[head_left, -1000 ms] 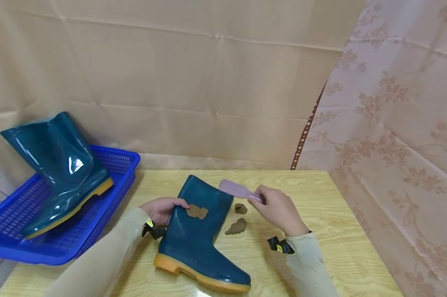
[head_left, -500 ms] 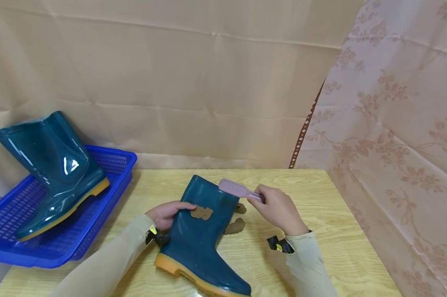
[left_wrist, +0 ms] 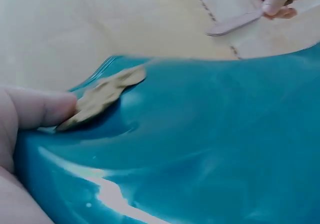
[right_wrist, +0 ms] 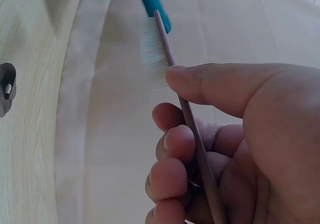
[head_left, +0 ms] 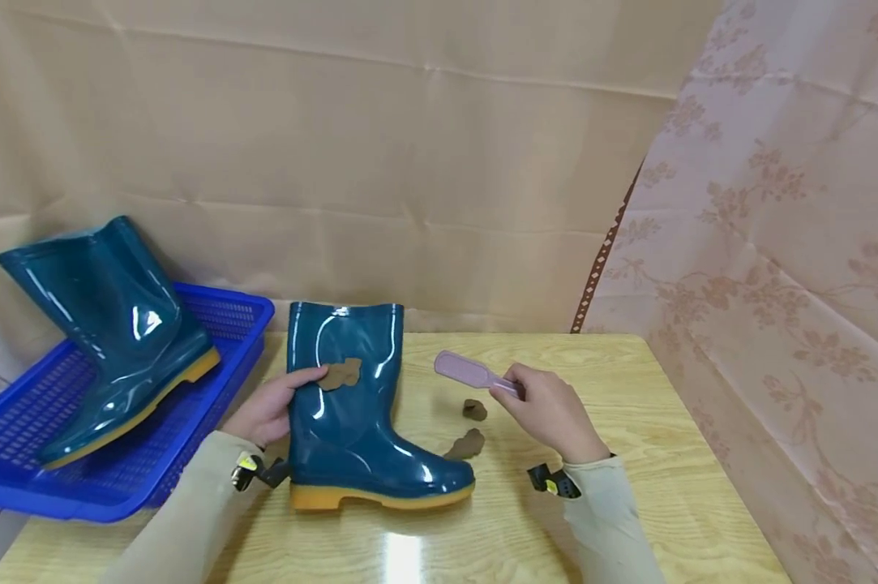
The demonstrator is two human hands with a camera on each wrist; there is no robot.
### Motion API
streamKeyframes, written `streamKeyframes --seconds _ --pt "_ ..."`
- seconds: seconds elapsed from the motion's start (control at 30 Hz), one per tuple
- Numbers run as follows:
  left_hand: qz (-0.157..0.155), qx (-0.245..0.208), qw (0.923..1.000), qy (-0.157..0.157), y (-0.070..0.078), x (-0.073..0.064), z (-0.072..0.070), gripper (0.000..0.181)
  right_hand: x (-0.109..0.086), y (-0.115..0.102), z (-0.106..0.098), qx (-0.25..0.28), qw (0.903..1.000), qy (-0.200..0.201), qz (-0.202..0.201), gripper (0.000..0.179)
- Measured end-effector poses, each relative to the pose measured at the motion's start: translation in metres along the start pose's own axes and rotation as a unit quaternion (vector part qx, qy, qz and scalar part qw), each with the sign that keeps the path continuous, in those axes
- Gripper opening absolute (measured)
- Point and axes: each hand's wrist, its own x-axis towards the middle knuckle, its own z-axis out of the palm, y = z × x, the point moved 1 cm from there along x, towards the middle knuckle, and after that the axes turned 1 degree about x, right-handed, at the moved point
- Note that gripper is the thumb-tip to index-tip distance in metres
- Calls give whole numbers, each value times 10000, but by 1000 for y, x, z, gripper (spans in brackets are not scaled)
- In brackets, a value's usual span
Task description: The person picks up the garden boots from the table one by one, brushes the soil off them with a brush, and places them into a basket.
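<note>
A dark teal rain boot (head_left: 351, 442) with a yellow-orange sole appears upright at the table's middle, toe to the right. My left hand (head_left: 267, 410) grips its shaft from the left. The thumb lies at the edge of a brown, mud-like patch (head_left: 340, 375) on the shaft; in the left wrist view this patch (left_wrist: 107, 93) stands raised from the glossy surface. The other fingers are hidden behind the boot. My right hand (head_left: 551, 410) holds a pale purple brush (head_left: 462, 369) by its handle, apart from the boot. White bristles (right_wrist: 154, 53) show in the right wrist view.
Two brown lumps lie right of the boot: a small one (head_left: 475, 410) and a longer one (head_left: 468, 444) partly behind the toe. A blue plastic basket (head_left: 256, 320) at the left bears a second teal boot (head_left: 128, 341). Beige cloth (head_left: 424, 162) hangs behind the wooden table (head_left: 614, 365).
My left hand has moved left with the boot and turned it from a tilted pose to upright, uncovering the brown lumps. The right hand and brush stay nearly in place.
</note>
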Motion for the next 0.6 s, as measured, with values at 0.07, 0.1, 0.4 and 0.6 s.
streamKeyframes --seconds 0.07,0.1,0.4,0.6 --pt "347 183 9985 370 10 -8 -2 72 -1 1 0 -14 10000 22 -8 19" --pt "499 215 9970 553 14 -11 -3 76 -1 1 0 -22 10000 39 -14 19" --pt "2124 -514 9659 1392 18 -6 22 52 0 1 -1 18 9994 342 -107 20" --pt "2601 -790 9490 1600 2 14 58 55 2 -7 6 478 9920 1100 -399 14"
